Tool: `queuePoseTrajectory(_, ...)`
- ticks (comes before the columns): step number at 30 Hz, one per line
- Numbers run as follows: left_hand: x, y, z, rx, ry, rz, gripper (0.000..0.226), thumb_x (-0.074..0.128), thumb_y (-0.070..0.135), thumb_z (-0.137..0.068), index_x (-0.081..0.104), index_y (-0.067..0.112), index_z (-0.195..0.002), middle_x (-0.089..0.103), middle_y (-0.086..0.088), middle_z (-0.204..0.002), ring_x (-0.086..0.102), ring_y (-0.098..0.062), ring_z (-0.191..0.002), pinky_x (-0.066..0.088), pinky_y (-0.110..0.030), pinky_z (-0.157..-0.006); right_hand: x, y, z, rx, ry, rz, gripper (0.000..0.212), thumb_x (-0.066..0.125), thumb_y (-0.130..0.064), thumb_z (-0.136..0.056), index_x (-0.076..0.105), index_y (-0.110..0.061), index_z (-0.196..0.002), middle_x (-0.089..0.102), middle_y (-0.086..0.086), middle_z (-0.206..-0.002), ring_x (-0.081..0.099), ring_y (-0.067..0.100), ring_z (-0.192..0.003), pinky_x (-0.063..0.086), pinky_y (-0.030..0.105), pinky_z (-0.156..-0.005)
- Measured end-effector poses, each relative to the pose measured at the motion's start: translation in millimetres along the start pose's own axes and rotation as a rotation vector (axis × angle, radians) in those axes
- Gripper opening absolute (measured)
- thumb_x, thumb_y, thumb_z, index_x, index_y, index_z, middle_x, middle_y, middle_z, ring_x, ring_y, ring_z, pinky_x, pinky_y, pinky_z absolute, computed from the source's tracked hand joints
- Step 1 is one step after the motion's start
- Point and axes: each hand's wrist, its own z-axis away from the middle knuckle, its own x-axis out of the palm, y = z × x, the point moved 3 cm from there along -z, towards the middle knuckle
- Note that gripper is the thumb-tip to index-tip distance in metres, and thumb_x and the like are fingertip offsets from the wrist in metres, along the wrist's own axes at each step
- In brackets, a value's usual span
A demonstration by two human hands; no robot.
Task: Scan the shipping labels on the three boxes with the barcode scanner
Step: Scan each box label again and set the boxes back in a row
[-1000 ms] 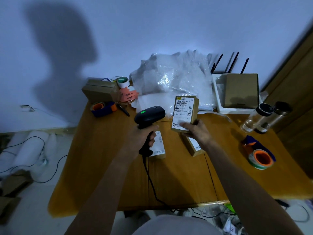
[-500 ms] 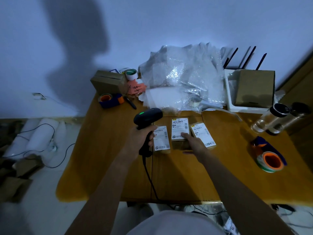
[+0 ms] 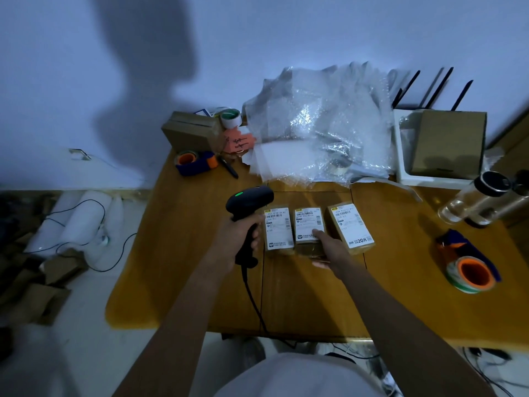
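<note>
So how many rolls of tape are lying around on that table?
3 that I can see: an orange-cored roll near the right edge, another orange-cored roll at the back left, and a white roll behind it. The bubble wrap may hide more.

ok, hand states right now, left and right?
Left hand: closed around the barcode scanner grip.
Right hand: open, fingers resting on the middle box, not gripping it.

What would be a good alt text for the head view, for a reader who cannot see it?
Three labelled boxes lie side by side on a wooden table: the left hand grips a barcode scanner beside the left box, and the right hand rests on the middle box. The right box lies untouched.
</note>
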Motion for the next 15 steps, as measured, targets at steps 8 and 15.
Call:
queuePoseTrajectory(8,-2,-4,-4,-0.015,-0.001,-0.007,0.023,0.071,0.021,-0.092,0.061,0.013,-0.072,0.051,-0.003,-0.058,0.047,-0.016,-0.048,0.044,-0.03,-0.054,-2,8,-15,0.012,-0.027,-0.097,0.038,0.065,-0.036,-0.096,0.062,-0.015,-0.128,0.069,0.01,-0.12,0.067,0.028,-0.111,0.059,0.045,-0.091)
queuePoseTrajectory(15,-1,-4,-9,-0.022,0.012,-0.006,0.024,0.071,0.022,-0.092,0.059,0.013,-0.073,0.051,-0.003,-0.058,0.047,-0.016,-0.047,0.044,-0.03,-0.054,-2,17,-36,-0.019,0.101,-0.052,0.073,0.073,-0.038,-0.087,0.041,-0.009,-0.145,0.069,0.01,-0.124,0.07,0.028,-0.107,0.063,0.039,-0.072)
